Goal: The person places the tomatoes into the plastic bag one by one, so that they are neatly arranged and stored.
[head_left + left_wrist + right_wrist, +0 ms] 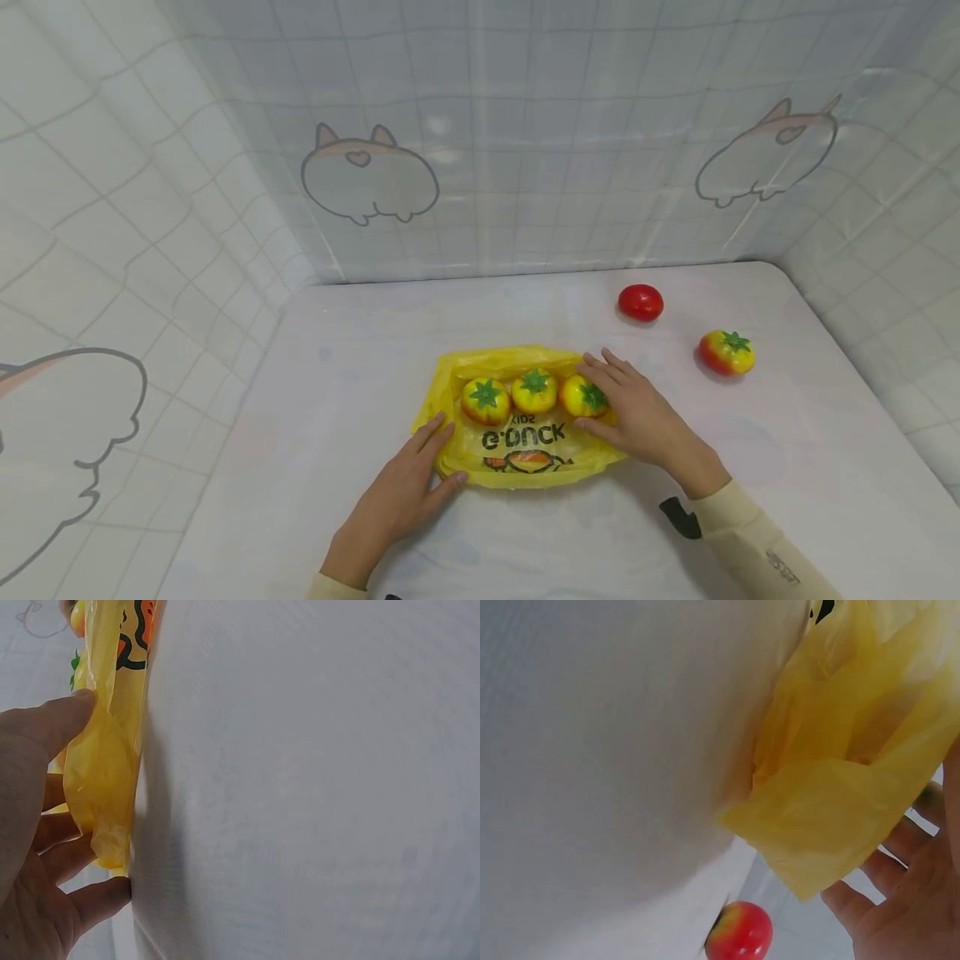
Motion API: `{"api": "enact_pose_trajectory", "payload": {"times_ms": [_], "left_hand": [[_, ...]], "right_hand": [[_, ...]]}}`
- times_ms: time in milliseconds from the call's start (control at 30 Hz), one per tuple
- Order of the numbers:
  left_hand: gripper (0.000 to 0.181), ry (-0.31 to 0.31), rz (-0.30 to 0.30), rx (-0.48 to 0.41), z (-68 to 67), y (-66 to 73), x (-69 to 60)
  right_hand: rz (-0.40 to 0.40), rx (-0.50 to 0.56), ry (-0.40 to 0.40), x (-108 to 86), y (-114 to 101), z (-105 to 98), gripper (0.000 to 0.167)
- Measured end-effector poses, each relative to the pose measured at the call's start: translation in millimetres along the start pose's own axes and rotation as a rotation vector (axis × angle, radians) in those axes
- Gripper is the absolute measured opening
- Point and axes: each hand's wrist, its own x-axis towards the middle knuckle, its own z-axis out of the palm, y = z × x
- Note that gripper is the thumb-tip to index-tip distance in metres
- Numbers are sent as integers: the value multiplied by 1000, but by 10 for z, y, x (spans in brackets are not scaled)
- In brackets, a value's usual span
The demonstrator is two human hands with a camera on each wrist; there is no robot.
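Observation:
A yellow plastic bag [517,479] with printed lettering lies on the table. In its wide opening, three yellow toy tomatoes with green star-shaped leaves sit in a row: left [486,402], middle [534,392] and right [582,397]. My left hand [405,487] rests against the bag's left side, its thumb touching the plastic [105,765] and its fingers spread. At the right end, my right hand [645,417] reaches over the bag's edge with fingers extended, thumb below the right tomato and partly covering it. Yellow plastic [832,795] hides part of that hand.
A smooth red fruit [641,302] lies toward the back right of the table. A red-and-yellow toy tomato [726,353] lies right of my right hand. Tile-patterned curtains [525,167] stand around the white table [322,400].

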Motion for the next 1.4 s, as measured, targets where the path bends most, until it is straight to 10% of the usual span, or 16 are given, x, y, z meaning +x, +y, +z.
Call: {"api": "enact_pose_trajectory", "payload": {"times_ms": [1400], "left_hand": [[73,1,8,-9,-9,18,13]], "right_hand": [[49,30,-21,-3,66,-4,92]]}}
